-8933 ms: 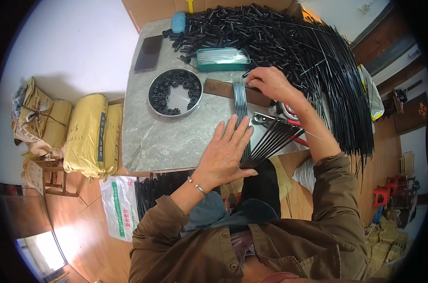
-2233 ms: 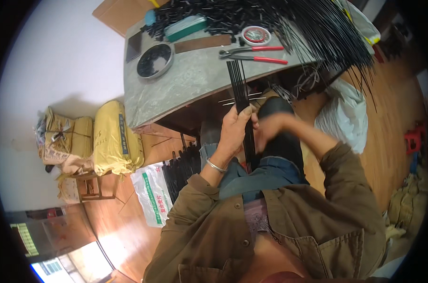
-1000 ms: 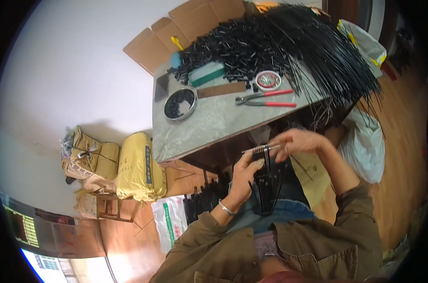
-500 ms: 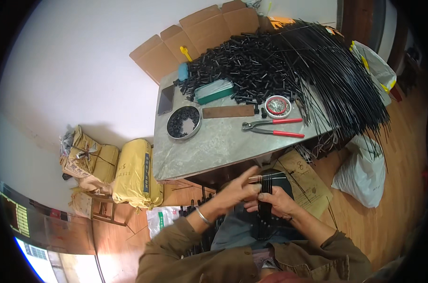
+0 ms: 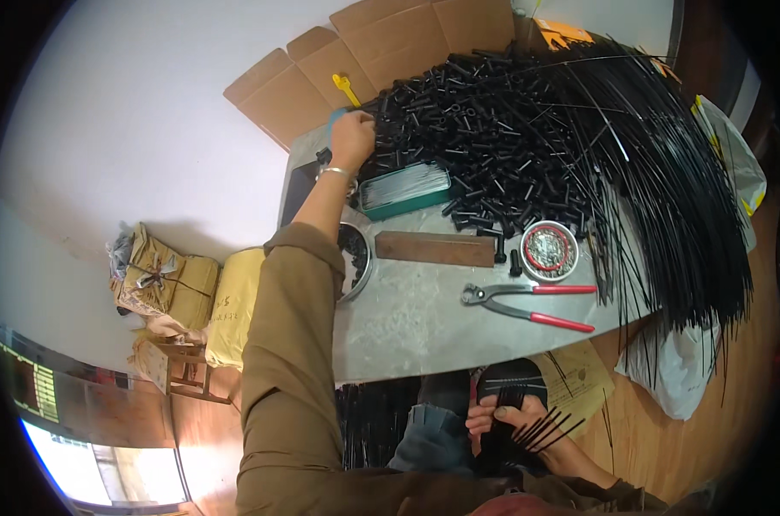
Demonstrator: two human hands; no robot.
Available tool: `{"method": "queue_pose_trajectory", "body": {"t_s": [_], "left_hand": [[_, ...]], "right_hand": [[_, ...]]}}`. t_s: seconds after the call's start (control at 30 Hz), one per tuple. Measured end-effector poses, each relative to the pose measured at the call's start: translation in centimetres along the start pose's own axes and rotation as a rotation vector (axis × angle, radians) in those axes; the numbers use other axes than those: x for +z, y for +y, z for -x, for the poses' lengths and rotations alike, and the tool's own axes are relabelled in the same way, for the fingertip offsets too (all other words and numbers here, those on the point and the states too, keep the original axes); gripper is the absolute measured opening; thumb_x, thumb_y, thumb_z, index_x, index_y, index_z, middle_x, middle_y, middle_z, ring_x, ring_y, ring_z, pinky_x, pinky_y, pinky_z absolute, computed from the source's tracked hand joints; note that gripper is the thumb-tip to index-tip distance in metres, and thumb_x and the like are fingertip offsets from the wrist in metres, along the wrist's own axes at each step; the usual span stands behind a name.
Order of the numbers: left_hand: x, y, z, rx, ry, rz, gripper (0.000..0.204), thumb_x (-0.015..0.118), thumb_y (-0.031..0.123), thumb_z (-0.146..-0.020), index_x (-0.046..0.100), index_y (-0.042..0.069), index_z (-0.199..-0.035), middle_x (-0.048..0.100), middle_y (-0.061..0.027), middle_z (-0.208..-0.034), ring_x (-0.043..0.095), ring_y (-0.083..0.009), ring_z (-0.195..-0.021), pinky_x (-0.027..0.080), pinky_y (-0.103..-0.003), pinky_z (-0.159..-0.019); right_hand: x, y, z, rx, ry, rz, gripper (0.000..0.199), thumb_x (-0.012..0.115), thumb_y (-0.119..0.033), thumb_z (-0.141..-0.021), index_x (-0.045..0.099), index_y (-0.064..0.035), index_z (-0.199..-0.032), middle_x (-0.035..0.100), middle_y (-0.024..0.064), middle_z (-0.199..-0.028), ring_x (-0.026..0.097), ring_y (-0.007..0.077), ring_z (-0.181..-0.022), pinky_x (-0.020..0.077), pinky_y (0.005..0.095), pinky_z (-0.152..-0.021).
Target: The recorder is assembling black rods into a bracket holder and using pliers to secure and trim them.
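My left hand (image 5: 353, 142) is stretched out to the far left of the table, at the edge of a big heap of short black tubes (image 5: 485, 112). Its fingers are curled down by a blue object (image 5: 334, 120), partly covered by the hand; what they hold, if anything, is hidden. Below the table's front edge, over my lap, my right hand (image 5: 515, 417) grips a bundle of thin black rods (image 5: 549, 428). The rods fan out past the wrist, and their other ends stick up above the thumb.
On the grey table (image 5: 407, 322) lie a green box of thin pale sticks (image 5: 405, 189), a brown wooden strip (image 5: 435, 249), red-handled pincers (image 5: 528, 305), a white bowl of small metal parts (image 5: 549, 251) and a round tin (image 5: 356, 258). Long black rods (image 5: 674, 189) overhang the right side.
My left hand has left the rods over my lap and reached forward to the tube heap; its forearm now covers part of the tin. My right hand keeps the rods, now tilted.
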State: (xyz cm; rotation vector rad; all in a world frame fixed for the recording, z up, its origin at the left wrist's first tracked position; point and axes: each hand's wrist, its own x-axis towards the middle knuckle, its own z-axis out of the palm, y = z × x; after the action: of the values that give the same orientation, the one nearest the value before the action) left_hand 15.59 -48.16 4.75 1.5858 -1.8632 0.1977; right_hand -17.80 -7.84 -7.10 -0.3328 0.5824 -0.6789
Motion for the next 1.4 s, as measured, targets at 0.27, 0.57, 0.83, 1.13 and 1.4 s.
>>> {"method": "queue_pose_trajectory", "body": {"t_s": [0.27, 0.57, 0.83, 1.13, 1.4], "left_hand": [[7.5, -0.6, -5.0, -0.1, -0.102, -0.365, 0.027, 0.066, 0.023, -0.079, 0.07, 0.002, -0.095, 0.067, -0.0209, -0.092, 0.064, -0.0379, -0.091, 0.05, -0.044, -0.082], [1.6, -2.2, -7.9, -0.291, -0.422, 0.196, 0.025, 0.072, 0.02, -0.077, 0.07, 0.002, -0.094, 0.067, -0.0085, -0.079, 0.062, -0.0192, -0.065, 0.05, -0.034, -0.06], [0.8, 1.0, -4.0, -0.542, -0.389, 0.765, 0.032, 0.06, 0.036, -0.093, 0.061, 0.006, -0.102, 0.056, 0.0003, -0.072, 0.051, -0.0095, -0.059, 0.048, -0.024, -0.058], [6.4, 3.4, -4.5, -0.377, -0.396, 0.268, 0.035, 0.077, 0.034, -0.075, 0.068, 0.002, -0.086, 0.067, -0.0102, -0.075, 0.064, -0.0182, -0.071, 0.05, -0.033, -0.068], [3.1, 5.0, -3.7, -0.412, -0.322, 0.722, 0.018, 0.074, 0.017, -0.082, 0.066, 0.001, -0.086, 0.057, -0.0002, -0.063, 0.053, -0.0116, -0.053, 0.04, -0.024, -0.047]], "right_hand": [[-2.0, -0.6, -0.8, 0.002, 0.087, -0.166, 0.031, 0.064, -0.008, -0.086, 0.055, 0.0084, -0.111, 0.061, 0.0316, -0.109, 0.063, 0.0446, -0.099, 0.0516, 0.0535, -0.09], [-2.3, -0.5, -1.4, 0.059, 0.06, -0.05, 0.031, 0.067, -0.01, -0.085, 0.058, 0.0069, -0.109, 0.062, 0.031, -0.107, 0.064, 0.0437, -0.098, 0.052, 0.0521, -0.089], [-2.1, -0.7, -0.5, -0.047, -0.055, -0.004, 0.031, 0.051, -0.01, -0.094, 0.053, 0.0119, -0.116, 0.063, 0.0283, -0.109, 0.065, 0.0368, -0.099, 0.0526, 0.0425, -0.089], [-1.1, -1.2, -0.8, -0.053, -0.024, 0.069, 0.029, 0.049, -0.008, -0.095, 0.053, 0.0115, -0.116, 0.063, 0.028, -0.106, 0.065, 0.0374, -0.098, 0.0528, 0.0438, -0.089], [-1.1, -0.7, 0.2, -0.009, 0.008, -0.024, 0.022, 0.061, -0.006, -0.088, 0.057, 0.005, -0.107, 0.065, 0.0257, -0.101, 0.066, 0.0372, -0.094, 0.0534, 0.0463, -0.086]]}}
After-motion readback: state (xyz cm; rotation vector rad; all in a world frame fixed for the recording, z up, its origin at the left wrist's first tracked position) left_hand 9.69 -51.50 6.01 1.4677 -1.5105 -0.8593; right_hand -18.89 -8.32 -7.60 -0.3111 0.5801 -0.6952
